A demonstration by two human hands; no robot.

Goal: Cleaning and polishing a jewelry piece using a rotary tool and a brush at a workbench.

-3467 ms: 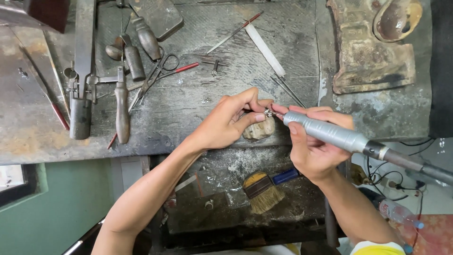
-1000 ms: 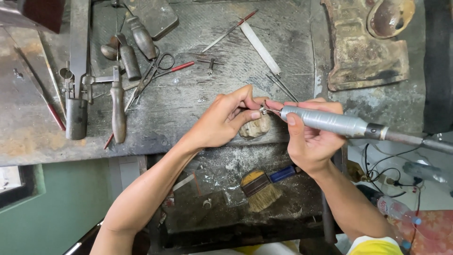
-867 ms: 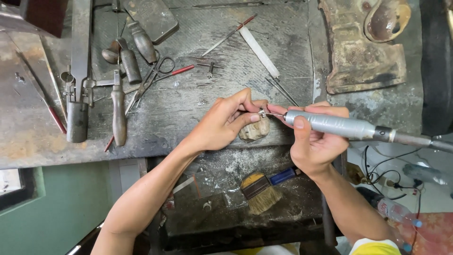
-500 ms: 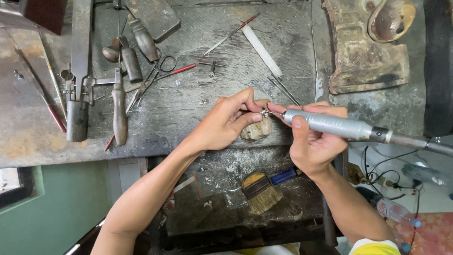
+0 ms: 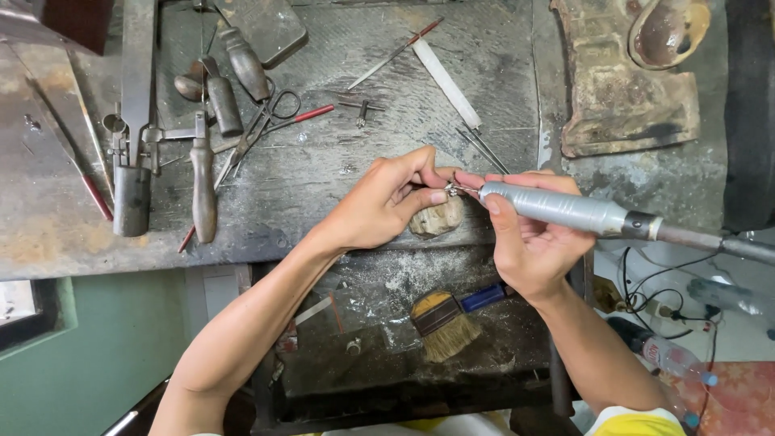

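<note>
At the front edge of the workbench, the left hand is pinching a small metal piece between thumb and fingertips, bracing it over a worn wooden peg that is jutting out from that edge. The right hand is gripping a grey rotary handpiece with fingers wrapped around its barrel, its tip touching the small metal piece. The handpiece's shaft is running off toward the right edge.

Open surface is lying just behind the hands, toward the middle of the bench. Farther back, files, scissors and wooden-handled tools are crowding the back left area, and a rusty block is sitting at the back right corner. Below the front edge, a blue-handled brush is resting in a dusty tray.
</note>
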